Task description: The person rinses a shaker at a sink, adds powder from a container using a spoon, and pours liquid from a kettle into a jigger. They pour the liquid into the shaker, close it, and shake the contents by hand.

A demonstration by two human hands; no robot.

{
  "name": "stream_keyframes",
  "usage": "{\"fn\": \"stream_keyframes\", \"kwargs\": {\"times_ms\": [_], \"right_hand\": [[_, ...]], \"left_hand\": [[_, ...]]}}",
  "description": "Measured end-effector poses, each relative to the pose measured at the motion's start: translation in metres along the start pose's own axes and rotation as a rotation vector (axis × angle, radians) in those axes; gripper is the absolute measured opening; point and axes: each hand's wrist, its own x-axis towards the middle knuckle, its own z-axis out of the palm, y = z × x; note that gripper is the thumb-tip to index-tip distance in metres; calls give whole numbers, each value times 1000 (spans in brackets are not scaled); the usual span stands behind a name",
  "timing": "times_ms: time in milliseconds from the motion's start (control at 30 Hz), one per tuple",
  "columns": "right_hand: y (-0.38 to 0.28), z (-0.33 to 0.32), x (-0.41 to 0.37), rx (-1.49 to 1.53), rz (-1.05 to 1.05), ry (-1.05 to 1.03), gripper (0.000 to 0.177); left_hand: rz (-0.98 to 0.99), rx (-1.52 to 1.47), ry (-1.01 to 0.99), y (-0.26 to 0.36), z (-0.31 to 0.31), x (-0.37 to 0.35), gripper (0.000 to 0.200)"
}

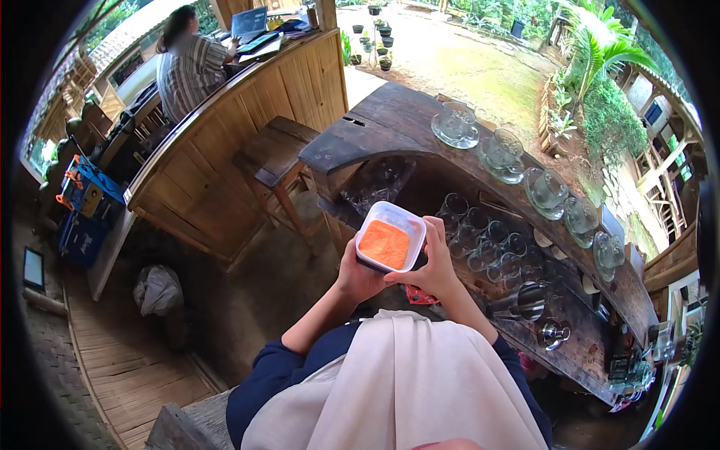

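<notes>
Both hands hold a small square plastic container (409, 221) in front of my chest, tilted so that its inside faces me. Bright orange powder (384, 244) covers part of the container's bottom. My left hand (355, 275) grips the left and lower side, its fingers partly hidden beneath. My right hand (437, 264) is closed around the right side, with the thumb near the lower corner. Just below the right hand a red packet (420, 295) is partly visible.
A curved dark wooden counter (375, 112) carries several glass cups on saucers (455, 131). Several glasses (487, 251) and a metal cup (525, 301) stand on its lower shelf. A wooden stool (276, 150) is ahead. A person (191, 75) sits at a laptop (249, 25) behind another counter.
</notes>
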Motion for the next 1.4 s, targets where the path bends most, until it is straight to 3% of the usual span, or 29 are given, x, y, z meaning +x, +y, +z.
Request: {"fn": "stream_keyframes", "kwargs": {"times_ms": [100, 167, 233, 267, 333, 400, 467, 533, 600, 667, 700, 933, 1400], "right_hand": [[10, 13, 5, -14, -6, -3, 98], [18, 25, 8, 148, -15, 28, 91], [16, 30, 13, 183, -2, 60, 89], [15, 32, 15, 216, 11, 89, 86], [17, 34, 19, 158, 64, 84, 86], [16, 34, 24, 99, 113, 81, 85], [7, 32, 31, -27, 218, 12, 86], [1, 37, 39, -18, 195, 20, 85], [3, 46, 45, -12, 178, 33, 85], [10, 55, 49, -111, 131, 49, 87], [11, 57, 52, -114, 136, 55, 87], [17, 65, 61, -238, 74, 82, 88], [12, 83, 75, -243, 6, 79, 85]], "left_hand": [[-26, -53, -57, 12, -21, 0, 65], [-31, -52, -72, 24, -31, 3, 65], [50, 404, 191, 38, -38, 7, 61], [48, 405, 191, 46, -41, 10, 61], [514, 1267, 370, 65, -44, 16, 61], [502, 1403, 400, 87, -12, 10, 63], [478, 1320, 466, 101, 7, 12, 63], [567, 1635, 427, 112, 18, 15, 62], [536, 1737, 415, 113, 40, 16, 62], [532, 2198, 448, 109, 47, 20, 67], [450, 2221, 490, 105, 54, 22, 70], [365, 2168, 467, 103, 46, 33, 68], [347, 2073, 492, 111, 40, 27, 68]]}}
